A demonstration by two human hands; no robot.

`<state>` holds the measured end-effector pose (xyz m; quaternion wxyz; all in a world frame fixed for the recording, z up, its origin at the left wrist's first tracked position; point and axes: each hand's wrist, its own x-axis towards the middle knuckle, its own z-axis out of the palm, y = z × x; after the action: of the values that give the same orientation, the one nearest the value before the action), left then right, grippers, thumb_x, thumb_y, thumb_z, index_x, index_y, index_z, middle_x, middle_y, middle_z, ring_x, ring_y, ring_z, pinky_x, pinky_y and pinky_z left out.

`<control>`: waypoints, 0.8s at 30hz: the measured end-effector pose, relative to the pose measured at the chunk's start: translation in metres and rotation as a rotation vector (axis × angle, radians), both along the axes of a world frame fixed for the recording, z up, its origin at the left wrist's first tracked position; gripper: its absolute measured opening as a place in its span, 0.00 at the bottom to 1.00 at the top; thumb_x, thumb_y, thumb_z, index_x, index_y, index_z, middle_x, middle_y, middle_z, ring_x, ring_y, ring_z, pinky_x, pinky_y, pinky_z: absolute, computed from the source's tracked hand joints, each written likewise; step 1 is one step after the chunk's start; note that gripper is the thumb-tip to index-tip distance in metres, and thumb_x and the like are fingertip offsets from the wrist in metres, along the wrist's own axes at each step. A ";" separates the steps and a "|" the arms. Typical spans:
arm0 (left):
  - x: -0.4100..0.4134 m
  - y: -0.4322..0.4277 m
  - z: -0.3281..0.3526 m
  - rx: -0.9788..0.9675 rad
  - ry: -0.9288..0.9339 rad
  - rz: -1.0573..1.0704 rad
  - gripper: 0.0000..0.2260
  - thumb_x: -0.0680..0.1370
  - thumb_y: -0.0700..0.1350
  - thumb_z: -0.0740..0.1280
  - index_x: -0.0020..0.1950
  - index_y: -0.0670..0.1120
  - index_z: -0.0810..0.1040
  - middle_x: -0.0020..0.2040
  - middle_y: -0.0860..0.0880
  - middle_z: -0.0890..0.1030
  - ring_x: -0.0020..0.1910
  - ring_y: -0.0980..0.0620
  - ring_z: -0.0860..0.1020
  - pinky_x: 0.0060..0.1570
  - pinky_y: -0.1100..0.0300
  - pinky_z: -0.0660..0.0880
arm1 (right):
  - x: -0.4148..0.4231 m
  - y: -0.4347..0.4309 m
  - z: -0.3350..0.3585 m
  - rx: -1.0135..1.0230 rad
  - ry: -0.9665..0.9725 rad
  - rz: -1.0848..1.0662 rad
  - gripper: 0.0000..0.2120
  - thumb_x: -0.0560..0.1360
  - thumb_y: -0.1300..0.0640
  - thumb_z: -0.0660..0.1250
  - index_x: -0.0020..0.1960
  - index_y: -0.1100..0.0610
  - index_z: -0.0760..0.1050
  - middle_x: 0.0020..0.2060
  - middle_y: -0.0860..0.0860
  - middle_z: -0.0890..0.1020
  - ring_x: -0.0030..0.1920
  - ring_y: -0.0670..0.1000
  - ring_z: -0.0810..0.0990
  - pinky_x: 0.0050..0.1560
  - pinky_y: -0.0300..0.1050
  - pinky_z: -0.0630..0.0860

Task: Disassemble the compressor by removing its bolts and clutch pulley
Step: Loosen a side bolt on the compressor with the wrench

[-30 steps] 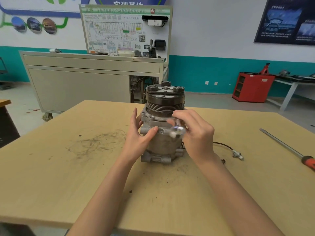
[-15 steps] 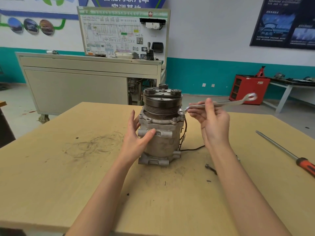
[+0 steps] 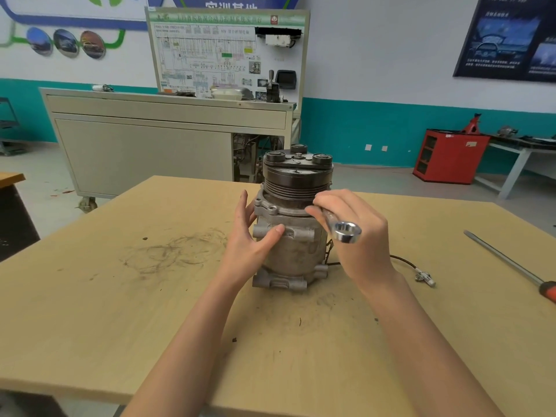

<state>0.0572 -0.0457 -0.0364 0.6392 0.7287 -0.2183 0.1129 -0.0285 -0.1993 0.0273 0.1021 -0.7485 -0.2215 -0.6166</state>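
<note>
The compressor (image 3: 293, 248) stood upright mid-worktop (image 3: 120, 296). The left hand (image 3: 248, 245) pressed its side, fingers straight; the right hand (image 3: 359, 236) gripped a wrench (image 3: 346, 232) near its upper flange.

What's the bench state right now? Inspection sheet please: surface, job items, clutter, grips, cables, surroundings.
Surface: wooden table, scuffed with dark smears and specks.
Job's things: compressor upright at centre, clutch pulley mounted on top; wrench in hand, ring end toward the camera.
Clutter: screwdriver lying at right, orange handle.
Grips: left hand braces the compressor's side, thumb on its front; right hand grips the wrench beside the pulley's base.
Cables: black lead runs from the compressor to a connector lying on the table.
Surroundings: grey cabinet, wiring-diagram board, red cabinet, teal-banded wall.
</note>
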 end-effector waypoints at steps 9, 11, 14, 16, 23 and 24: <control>-0.001 -0.001 -0.002 -0.014 0.011 0.003 0.39 0.75 0.49 0.70 0.79 0.53 0.49 0.66 0.59 0.64 0.51 0.87 0.62 0.44 0.87 0.60 | 0.004 -0.007 -0.010 0.651 0.291 0.467 0.08 0.79 0.59 0.59 0.44 0.55 0.75 0.37 0.45 0.82 0.37 0.48 0.83 0.40 0.42 0.79; -0.001 -0.001 -0.003 -0.019 0.019 0.003 0.39 0.76 0.49 0.70 0.79 0.54 0.49 0.66 0.60 0.63 0.56 0.80 0.63 0.44 0.88 0.60 | 0.007 -0.020 -0.008 0.918 0.486 0.733 0.11 0.80 0.60 0.56 0.45 0.56 0.75 0.39 0.48 0.84 0.38 0.49 0.83 0.41 0.40 0.79; -0.001 -0.001 -0.002 -0.016 0.026 0.000 0.39 0.75 0.50 0.70 0.79 0.54 0.48 0.66 0.61 0.62 0.58 0.76 0.61 0.43 0.88 0.60 | 0.014 -0.032 0.000 1.286 0.738 1.055 0.10 0.81 0.62 0.54 0.47 0.59 0.72 0.38 0.54 0.84 0.37 0.49 0.82 0.39 0.38 0.78; 0.000 0.000 -0.002 -0.004 0.028 -0.006 0.39 0.75 0.51 0.69 0.79 0.55 0.48 0.66 0.61 0.62 0.53 0.83 0.63 0.42 0.88 0.60 | 0.018 -0.034 0.004 1.376 0.739 1.138 0.07 0.80 0.65 0.54 0.48 0.57 0.68 0.37 0.56 0.84 0.35 0.50 0.81 0.38 0.38 0.78; 0.000 0.000 -0.001 0.002 0.047 -0.018 0.40 0.76 0.50 0.70 0.79 0.56 0.47 0.64 0.62 0.62 0.48 0.89 0.59 0.42 0.88 0.60 | -0.006 -0.038 0.029 1.021 0.583 0.893 0.10 0.82 0.57 0.52 0.48 0.56 0.71 0.44 0.58 0.84 0.44 0.56 0.84 0.43 0.42 0.79; 0.000 0.001 -0.001 0.000 0.047 -0.020 0.40 0.76 0.50 0.70 0.79 0.56 0.47 0.64 0.63 0.62 0.48 0.89 0.59 0.42 0.88 0.60 | -0.008 -0.034 0.029 0.928 0.539 0.769 0.11 0.81 0.56 0.54 0.47 0.55 0.73 0.43 0.56 0.84 0.43 0.55 0.84 0.43 0.42 0.80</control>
<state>0.0570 -0.0450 -0.0373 0.6454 0.7288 -0.2103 0.0894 -0.0368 -0.2338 0.0567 0.6789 -0.6225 -0.1509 -0.3589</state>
